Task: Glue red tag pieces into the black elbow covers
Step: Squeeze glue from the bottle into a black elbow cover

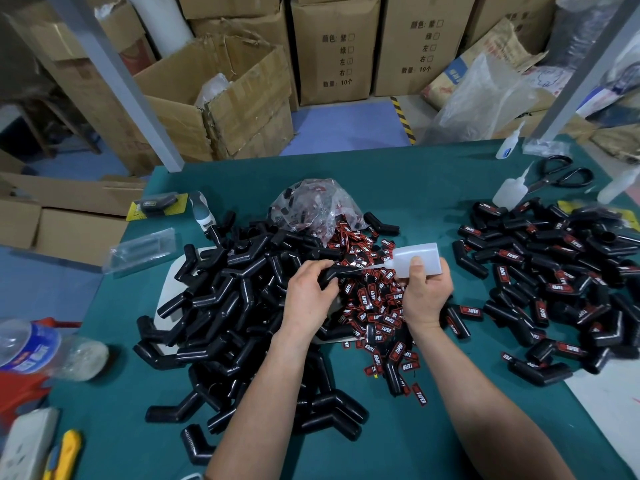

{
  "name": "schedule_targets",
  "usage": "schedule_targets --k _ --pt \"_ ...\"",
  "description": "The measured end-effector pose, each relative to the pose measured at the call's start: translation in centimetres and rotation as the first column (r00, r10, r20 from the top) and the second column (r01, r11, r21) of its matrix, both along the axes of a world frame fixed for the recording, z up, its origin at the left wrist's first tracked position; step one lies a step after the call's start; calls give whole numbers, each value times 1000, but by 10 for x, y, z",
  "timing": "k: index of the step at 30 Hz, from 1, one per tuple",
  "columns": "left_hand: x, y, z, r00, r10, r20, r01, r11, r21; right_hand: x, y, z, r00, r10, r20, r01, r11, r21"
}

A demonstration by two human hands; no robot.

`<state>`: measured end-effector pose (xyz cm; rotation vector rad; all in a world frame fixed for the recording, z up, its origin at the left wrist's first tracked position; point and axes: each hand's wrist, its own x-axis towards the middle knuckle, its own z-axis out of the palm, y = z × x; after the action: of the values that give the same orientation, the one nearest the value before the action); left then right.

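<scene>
Above the green felt tabletop (433, 188), you glue a bent black rubber elbow cover (333, 274).
Your left hand (309, 295) fingers curl around it; your right hand (427, 292) grips a translucent plastic glue bottle (417, 259), nozzle touching the cover, over glossy red tag pieces (375, 315).

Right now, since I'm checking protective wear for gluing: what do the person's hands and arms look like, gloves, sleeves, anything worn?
Nothing is worn. The left hand and right hand have no gloves, and the forearms show no sleeves as far as the frame's edge. No watch, ring, band or marking shows.
</scene>
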<state>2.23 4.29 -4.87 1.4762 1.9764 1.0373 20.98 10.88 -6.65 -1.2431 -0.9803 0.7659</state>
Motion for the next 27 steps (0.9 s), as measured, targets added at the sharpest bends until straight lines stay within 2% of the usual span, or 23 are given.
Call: schedule_targets --k 27 --pt "0 -1 2 1000 -14 14 14 1000 -6 1 2 2 999 -3 -40 3 1000 -7"
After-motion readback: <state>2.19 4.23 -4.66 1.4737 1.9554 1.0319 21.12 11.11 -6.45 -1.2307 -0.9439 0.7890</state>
